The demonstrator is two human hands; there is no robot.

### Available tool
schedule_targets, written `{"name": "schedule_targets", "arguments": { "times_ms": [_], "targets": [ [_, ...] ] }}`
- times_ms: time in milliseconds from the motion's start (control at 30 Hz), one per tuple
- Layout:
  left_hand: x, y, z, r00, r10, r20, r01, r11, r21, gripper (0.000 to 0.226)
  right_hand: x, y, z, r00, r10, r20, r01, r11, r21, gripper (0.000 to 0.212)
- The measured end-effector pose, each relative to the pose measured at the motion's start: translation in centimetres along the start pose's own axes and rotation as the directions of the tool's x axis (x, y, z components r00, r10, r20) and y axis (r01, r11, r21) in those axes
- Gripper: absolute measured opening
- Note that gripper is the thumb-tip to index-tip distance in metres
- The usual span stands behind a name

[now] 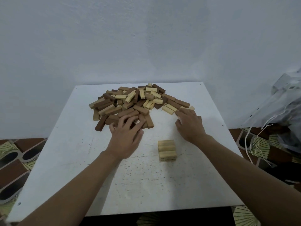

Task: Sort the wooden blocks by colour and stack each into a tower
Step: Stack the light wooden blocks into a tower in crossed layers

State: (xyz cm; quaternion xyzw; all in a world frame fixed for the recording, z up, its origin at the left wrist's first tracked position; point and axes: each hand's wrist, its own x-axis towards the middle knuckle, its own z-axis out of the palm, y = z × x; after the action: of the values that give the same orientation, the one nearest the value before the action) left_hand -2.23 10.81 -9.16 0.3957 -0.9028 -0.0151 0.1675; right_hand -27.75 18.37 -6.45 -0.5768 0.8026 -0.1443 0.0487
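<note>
While both hands are out at the near edge of the pile (130,98), the split is plain. The left hand (126,136) is on the dark brown blocks (128,114) at the pile's near-left side, fingers spread and bent down over them. Those blocks mostly lie with their long axes pointing towards the person.

The pile sits at the far middle of the white worktop (73,160), with dark, tan and pale blocks still mixed. The pale tower (167,150) stands alone nearer the person, well apart from the pile, two layers up. Its top three blocks run left to right.

The right hand (190,126) is just beyond and right of that tower, fingertips at the loose pale blocks (169,109) on the pile's right fringe. These lie slanted across the worktop.

The backs of the hands hide the fingertips, so I cannot tell whether either hand has closed on a block.

The right hand is nearer the tower. A pale block would probably need pulling back and turning crosswise to the top layer.
</note>
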Motion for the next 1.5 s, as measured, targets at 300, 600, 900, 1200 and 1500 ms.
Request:
{"name": "schedule_targets", "arguments": {
  "times_ms": [300, 600, 900, 1200, 1500],
  "targets": [
    [-0.4, 0.5, -0.1, 0.996, 0.028, -0.083, -0.038, 0.993, -0.116, 0.030, -1.1, -1.9, -0.2, 0.995, -0.057, -0.087, 0.072, 0.981, 0.181, 0.029],
    [-0.6, -0.2, -0.1, 0.957, 0.263, 0.121, -0.246, 0.960, -0.135, 0.046, 0.5, -3.7, -1.2, 0.988, -0.131, 0.077, 0.065, 0.823, 0.564, 0.023],
    [-1.0, -0.3, 0.2, 0.982, 0.160, -0.098, -0.186, 0.901, -0.392, 0.026, -1.3, -0.3, -0.3, 0.998, 0.038, -0.051, -0.030, 0.989, 0.146, 0.034],
    [-4.3, -2.2, -0.8, 1.000, -0.015, -0.018, 0.002, 0.821, -0.571, 0.013, -1.1, -3.3, -1.4, 0.990, -0.052, 0.129, -0.008, 0.903, 0.430, 0.028],
    [-4.0, -2.4, -1.1, 0.997, -0.074, 0.007, 0.068, 0.866, -0.496, 0.011, 1.4, -2.7, -1.0, 0.997, 0.022, -0.073, 0.007, 0.929, 0.370, 0.026]
  ]
}}
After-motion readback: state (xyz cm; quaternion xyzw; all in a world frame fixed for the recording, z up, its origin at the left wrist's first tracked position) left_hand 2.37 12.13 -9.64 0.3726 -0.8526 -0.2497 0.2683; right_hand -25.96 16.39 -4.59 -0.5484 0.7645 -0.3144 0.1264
